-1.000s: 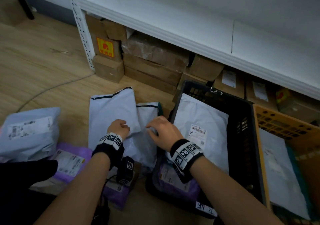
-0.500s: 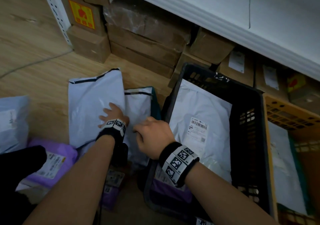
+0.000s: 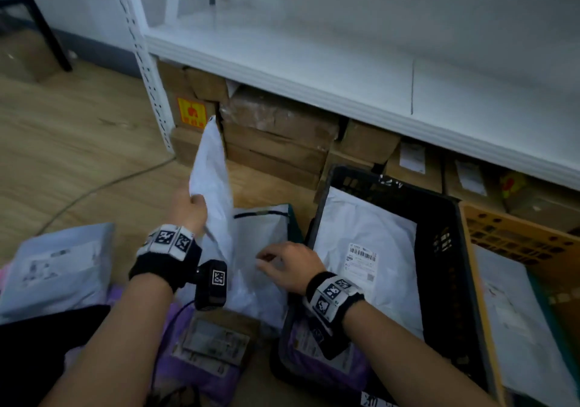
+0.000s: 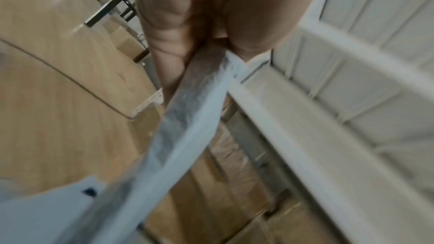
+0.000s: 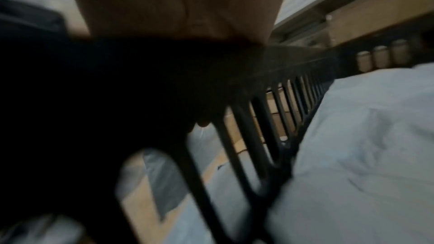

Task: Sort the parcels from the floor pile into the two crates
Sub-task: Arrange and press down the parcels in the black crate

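My left hand [image 3: 188, 209] grips the edge of a white mailer parcel [image 3: 210, 168] and holds it upright off the floor. In the left wrist view its fingers [image 4: 169, 31] pinch that parcel [image 4: 187, 127]. My right hand [image 3: 282, 265] rests with loosely curled fingers on a second white parcel [image 3: 260, 237] lying flat beside the black crate [image 3: 452, 249]. The black crate holds a labelled white parcel [image 3: 370, 249] and a purple one [image 3: 314, 353]. At the right, the orange crate [image 3: 502, 227] holds a white parcel [image 3: 518, 328]. The right wrist view shows only the palm [image 5: 183, 6] and the crate wall [image 5: 258, 118].
A grey parcel [image 3: 59, 268], a purple parcel [image 3: 201, 372] and a small brown one [image 3: 216, 337] lie on the wooden floor near my knees. Behind stands a white shelf unit [image 3: 314, 70] with cardboard boxes [image 3: 276, 136] under it. A cable [image 3: 94, 190] crosses the floor.
My left hand has taken the big white parcel by its edge and raised it from flat to upright. The right hand has slid a little right, staying on the lower parcel.
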A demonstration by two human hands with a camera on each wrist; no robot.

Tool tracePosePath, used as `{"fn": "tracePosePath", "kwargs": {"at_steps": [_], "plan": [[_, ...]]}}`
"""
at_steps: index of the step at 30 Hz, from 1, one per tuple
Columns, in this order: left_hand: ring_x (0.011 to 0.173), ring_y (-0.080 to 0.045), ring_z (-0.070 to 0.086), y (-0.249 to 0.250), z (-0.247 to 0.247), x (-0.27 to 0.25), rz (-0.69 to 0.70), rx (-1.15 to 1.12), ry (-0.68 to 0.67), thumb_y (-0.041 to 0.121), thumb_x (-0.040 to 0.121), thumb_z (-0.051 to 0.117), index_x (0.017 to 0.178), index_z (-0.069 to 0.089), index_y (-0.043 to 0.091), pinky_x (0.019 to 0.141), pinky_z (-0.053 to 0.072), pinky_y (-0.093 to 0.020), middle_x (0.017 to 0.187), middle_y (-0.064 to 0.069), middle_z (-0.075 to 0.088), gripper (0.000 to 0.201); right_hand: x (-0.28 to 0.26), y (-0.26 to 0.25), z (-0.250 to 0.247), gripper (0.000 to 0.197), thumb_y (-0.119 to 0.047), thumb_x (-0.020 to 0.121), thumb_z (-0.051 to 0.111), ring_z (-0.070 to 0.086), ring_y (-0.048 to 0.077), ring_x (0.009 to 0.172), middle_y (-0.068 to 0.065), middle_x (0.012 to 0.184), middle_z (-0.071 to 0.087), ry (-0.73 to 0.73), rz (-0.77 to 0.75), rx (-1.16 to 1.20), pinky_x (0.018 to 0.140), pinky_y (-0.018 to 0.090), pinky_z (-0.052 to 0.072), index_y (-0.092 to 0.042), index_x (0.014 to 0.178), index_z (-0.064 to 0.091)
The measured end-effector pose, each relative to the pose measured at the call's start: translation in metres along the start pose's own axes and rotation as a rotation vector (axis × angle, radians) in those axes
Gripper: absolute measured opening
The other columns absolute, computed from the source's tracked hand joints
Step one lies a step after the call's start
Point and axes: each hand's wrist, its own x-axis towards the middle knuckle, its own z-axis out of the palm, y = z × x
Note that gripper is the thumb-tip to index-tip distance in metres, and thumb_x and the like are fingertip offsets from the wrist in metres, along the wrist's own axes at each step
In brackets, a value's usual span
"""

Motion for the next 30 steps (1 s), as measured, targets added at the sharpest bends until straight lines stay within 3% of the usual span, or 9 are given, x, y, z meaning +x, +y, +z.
{"fn": "tracePosePath", "kwargs": {"at_steps": [3,6,7,9,11,14,19,24,30], "plan": [[0.106,-0.033,0.055,0.020,-0.036,-0.017,0.118,-0.337,-0.018,0.004,0.097,0.038,0.130,0.052,0.004,0.064,0.039,-0.013,0.119,-0.010,0.061,0.036,-0.004,-0.002,-0.027,0.041,-0.048,0.096,0.061,0.065,0.014,0.111,0.000,0.119,0.071,0.176,0.178,0.565,0.101,0.039,0.051,-0.017,0.123,0.066],[0.084,-0.026,0.063,0.034,-0.058,-0.040,0.174,-0.721,-0.148,-0.012,0.092,0.034,0.097,0.058,-0.003,0.059,0.053,-0.020,0.087,0.005,0.073,0.027,-0.015,-0.006,-0.066,0.061,-0.066,0.083,0.065,0.061,0.016,0.121,-0.005,0.129,0.065,0.208,0.310,1.014,0.099,0.043,0.052,-0.025,0.128,0.059],[0.084,-0.024,0.066,0.036,-0.061,-0.046,0.181,-0.817,-0.211,-0.014,0.089,0.034,0.098,0.058,-0.005,0.061,0.056,-0.023,0.088,0.006,0.074,0.027,-0.021,-0.006,-0.079,0.063,-0.069,0.080,0.067,0.061,0.017,0.122,-0.006,0.130,0.065,0.179,0.303,1.147,0.099,0.044,0.051,-0.029,0.128,0.059],[0.090,-0.021,0.071,0.041,-0.061,-0.061,0.203,-0.933,-0.368,-0.014,0.083,0.035,0.109,0.065,0.009,0.067,0.059,-0.030,0.104,0.000,0.074,0.046,-0.034,-0.003,-0.102,0.059,-0.056,0.088,0.066,0.060,0.027,0.125,0.005,0.135,0.065,0.148,0.215,1.431,0.106,0.048,0.046,-0.022,0.136,0.059],[0.084,-0.018,0.072,0.044,-0.055,-0.071,0.246,-0.924,-0.482,-0.017,0.080,0.034,0.107,0.068,0.018,0.065,0.059,-0.029,0.097,-0.002,0.075,0.056,-0.048,-0.001,-0.123,0.051,-0.031,0.095,0.065,0.059,0.036,0.126,0.017,0.135,0.063,0.238,0.174,1.589,0.109,0.050,0.045,-0.007,0.139,0.057],[0.085,-0.024,0.072,0.048,-0.042,-0.077,0.198,-0.842,-0.485,-0.022,0.069,0.042,0.105,0.068,0.018,0.066,0.057,-0.031,0.097,-0.008,0.074,0.060,-0.069,0.010,-0.144,0.043,-0.003,0.088,0.070,0.065,0.040,0.115,0.019,0.121,0.070,0.472,0.220,1.511,0.098,0.049,0.054,0.002,0.129,0.062],[0.093,-0.025,0.072,0.056,-0.023,-0.087,0.186,-0.756,-0.509,0.016,0.073,0.079,0.110,0.069,0.020,0.070,0.058,-0.037,0.108,-0.008,0.073,0.039,-0.100,0.018,-0.143,0.031,0.003,0.082,0.073,0.075,0.031,0.094,0.016,0.108,0.075,0.556,0.202,1.421,0.071,0.037,0.061,-0.006,0.112,0.070],[0.107,-0.031,0.066,0.064,-0.009,-0.104,0.286,-0.654,-0.441,0.013,0.085,0.072,0.119,0.064,0.011,0.096,0.049,-0.055,0.114,-0.011,0.071,0.035,-0.121,0.025,-0.131,0.030,0.005,0.083,0.072,0.076,0.028,0.089,0.014,0.105,0.076,0.583,0.195,1.418,0.067,0.032,0.060,-0.007,0.109,0.070],[0.105,-0.029,0.066,0.079,0.001,-0.112,0.313,-0.590,-0.420,0.015,0.083,0.073,0.119,0.064,0.009,0.097,0.048,-0.056,0.114,-0.009,0.070,0.038,-0.137,0.034,-0.134,0.033,0.005,0.084,0.071,0.076,0.024,0.089,0.011,0.104,0.077,0.612,0.215,1.419,0.066,0.030,0.060,-0.005,0.115,0.067]]}}
